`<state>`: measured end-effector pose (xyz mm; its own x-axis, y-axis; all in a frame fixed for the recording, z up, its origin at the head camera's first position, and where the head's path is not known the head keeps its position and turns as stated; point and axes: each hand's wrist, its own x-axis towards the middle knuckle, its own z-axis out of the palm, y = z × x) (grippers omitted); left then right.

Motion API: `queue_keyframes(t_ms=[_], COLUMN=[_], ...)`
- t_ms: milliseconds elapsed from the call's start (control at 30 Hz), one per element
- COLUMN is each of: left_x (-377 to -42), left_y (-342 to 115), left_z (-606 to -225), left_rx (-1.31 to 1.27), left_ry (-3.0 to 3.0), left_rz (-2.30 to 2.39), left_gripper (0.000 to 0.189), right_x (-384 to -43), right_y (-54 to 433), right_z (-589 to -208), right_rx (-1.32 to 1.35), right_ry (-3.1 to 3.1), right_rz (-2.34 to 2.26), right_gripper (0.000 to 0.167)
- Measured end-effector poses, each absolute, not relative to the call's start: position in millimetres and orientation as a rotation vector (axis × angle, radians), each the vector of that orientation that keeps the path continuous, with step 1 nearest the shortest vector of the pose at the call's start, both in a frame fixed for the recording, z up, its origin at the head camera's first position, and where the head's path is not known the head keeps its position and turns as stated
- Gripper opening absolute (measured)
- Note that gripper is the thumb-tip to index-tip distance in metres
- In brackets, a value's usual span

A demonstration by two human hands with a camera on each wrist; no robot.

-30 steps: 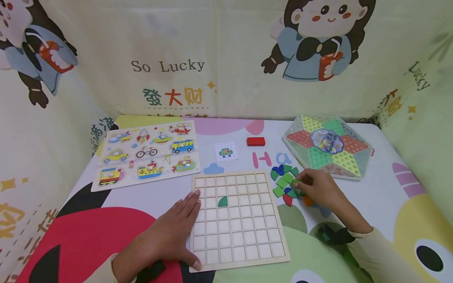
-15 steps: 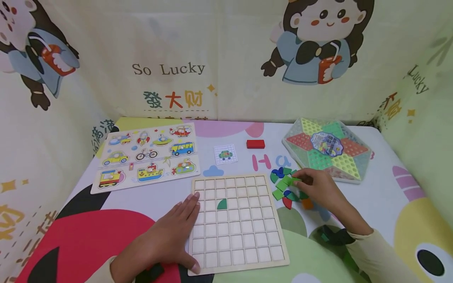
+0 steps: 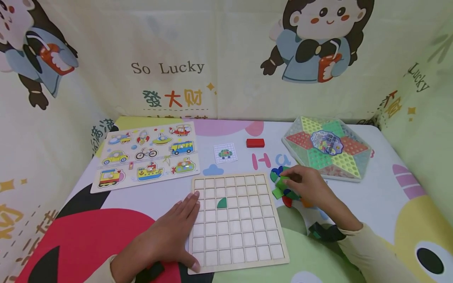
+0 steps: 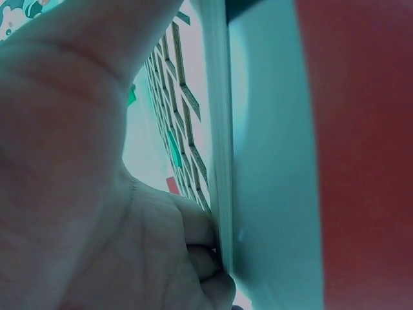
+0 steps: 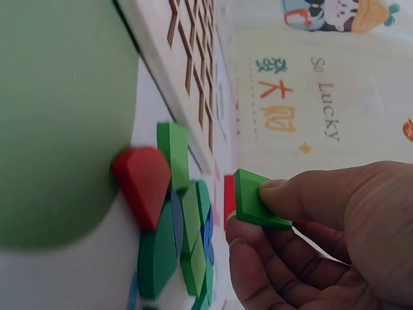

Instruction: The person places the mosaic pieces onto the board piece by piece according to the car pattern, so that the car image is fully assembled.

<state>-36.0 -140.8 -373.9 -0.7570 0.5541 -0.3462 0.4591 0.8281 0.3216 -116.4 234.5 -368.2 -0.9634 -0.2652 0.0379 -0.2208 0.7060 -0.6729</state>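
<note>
My left hand [image 3: 166, 236] rests along the left edge of a wooden grid board [image 3: 244, 267], thumb near the front corner and fingers on the rim. One dark green quarter-circle piece [image 3: 222, 203] sits in a cell of the board. Between thumb and fingers, my right hand [image 3: 308, 186] pinches a green square tile [image 5: 255, 200], held above the pile in the right wrist view. Beneath are several small pieces: light green squares [image 3: 277, 193], a red rounded piece [image 5: 142, 184], and dark green and blue ones. The right hand partly covers this pile in the head view.
A small card with a grid picture [image 3: 225, 153] lies behind the board, beside a red block [image 3: 255, 143]. At the back left is a vehicle puzzle board [image 3: 146, 153]. A hexagonal game box [image 3: 325, 147] stands at the back right, close behind the right hand.
My right hand has lifted slightly and shifted left over the pile with the green square tile between its fingertips. The left hand stays on the board's edge.
</note>
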Motion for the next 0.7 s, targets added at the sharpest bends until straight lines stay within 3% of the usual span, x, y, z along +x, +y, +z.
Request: queue_keyframes(t_ms=[700], left_x=[-35], left_y=[-145], left_z=[-376], left_rx=[0.773], left_ry=[2.591], left_rz=[0.393], left_gripper=[0.134], right_x=[-116], right_y=[191], right_z=[-373], right_rx=[-0.651], right_ry=[2.693], right_rz=[-1.210], right_gripper=[0.019])
